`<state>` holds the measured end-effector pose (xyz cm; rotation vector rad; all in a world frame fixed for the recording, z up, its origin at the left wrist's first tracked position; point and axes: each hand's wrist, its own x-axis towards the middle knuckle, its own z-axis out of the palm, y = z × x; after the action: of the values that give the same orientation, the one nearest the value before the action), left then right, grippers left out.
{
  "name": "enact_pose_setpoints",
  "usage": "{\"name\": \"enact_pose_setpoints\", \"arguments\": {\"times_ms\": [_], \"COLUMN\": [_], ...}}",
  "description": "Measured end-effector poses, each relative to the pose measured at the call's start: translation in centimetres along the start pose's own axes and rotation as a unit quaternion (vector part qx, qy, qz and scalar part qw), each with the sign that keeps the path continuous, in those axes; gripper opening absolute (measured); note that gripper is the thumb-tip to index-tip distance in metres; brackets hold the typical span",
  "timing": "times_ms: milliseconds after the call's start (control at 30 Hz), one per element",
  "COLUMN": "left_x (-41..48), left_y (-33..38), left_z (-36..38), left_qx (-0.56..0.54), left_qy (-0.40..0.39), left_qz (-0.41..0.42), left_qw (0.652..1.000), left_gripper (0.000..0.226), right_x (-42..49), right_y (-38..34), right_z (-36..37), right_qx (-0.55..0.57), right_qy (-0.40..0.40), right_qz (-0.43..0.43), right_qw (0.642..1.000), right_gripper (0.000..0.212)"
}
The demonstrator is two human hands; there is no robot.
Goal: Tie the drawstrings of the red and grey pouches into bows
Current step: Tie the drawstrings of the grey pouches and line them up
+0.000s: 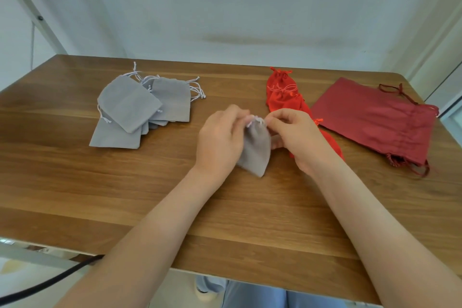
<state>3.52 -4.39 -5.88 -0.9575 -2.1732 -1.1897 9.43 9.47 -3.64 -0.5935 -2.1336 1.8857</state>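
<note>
A wooden surface (75,195) stands against a pale wall, its far edge running along the wall and its far right corner rounded. The near edge crosses the bottom of the view, with a black cable (50,280) trailing below it at the left. A broad stretch of bare wood lies at the near left, and a narrower strip lies between the piles at the far middle. A white frame post (32,7) slants up at the far left.

A pile of grey pouches (140,107) lies at the far left, well apart from the hands, with white cords loose around it. A row of red pouches (282,97) runs from the far edge towards the right hand (297,137), whose wrist hides the nearest ones. A large dark red bag (375,120) lies flat at the right, close to the right edge.

The left hand (220,142) is blurred, so its exact grip is hard to read. It also covers the left side of the grey pouch (257,152), which hangs between the two hands over the middle of the surface. Its neck is gathered and its lower corner is near the wood. The left fingers (237,114) and the right fingers (280,117) are curled in and pinch the white drawstring (257,121) at the neck. Whether a knot has formed there is too small to tell.
</note>
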Motion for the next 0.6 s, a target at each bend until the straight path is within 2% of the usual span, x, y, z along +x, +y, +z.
{"name": "enact_pose_setpoints", "arguments": {"times_ms": [67, 167, 333, 433, 533, 600], "left_x": [0.2, 0.4, 0.6, 0.8, 1.2, 1.6], "left_y": [0.1, 0.2, 0.5, 0.1, 0.1, 0.4], "left_z": [-0.3, -0.3, -0.3, -0.5, -0.7, -0.9], "left_qx": [-0.074, -0.104, -0.13, -0.118, -0.112, -0.124], "left_qy": [-0.001, -0.001, 0.002, 0.016, 0.028, 0.003], "left_qz": [-0.131, -0.209, -0.225, -0.237, -0.237, -0.24], "left_qw": [0.989, 0.972, 0.966, 0.964, 0.965, 0.963], "left_gripper": [0.011, 0.012, 0.011, 0.014, 0.012, 0.01], "right_x": [0.1, 0.0, 0.0, -0.3, -0.7, -0.4], "right_y": [0.0, -0.2, -0.7, -0.8, -0.9, -1.1], "right_z": [-0.1, 0.2, 0.6, 0.7, 1.2, 1.6], "right_qx": [0.006, 0.021, 0.043, 0.02, -0.09, -0.13], "right_qy": [0.036, 0.054, 0.073, 0.027, -0.036, -0.031], "right_qz": [-0.002, 0.004, -0.014, -0.054, -0.081, -0.089], "right_qw": [0.999, 0.998, 0.996, 0.998, 0.992, 0.987], "right_gripper": [0.013, 0.011, 0.012, 0.016, 0.043, 0.054]}}
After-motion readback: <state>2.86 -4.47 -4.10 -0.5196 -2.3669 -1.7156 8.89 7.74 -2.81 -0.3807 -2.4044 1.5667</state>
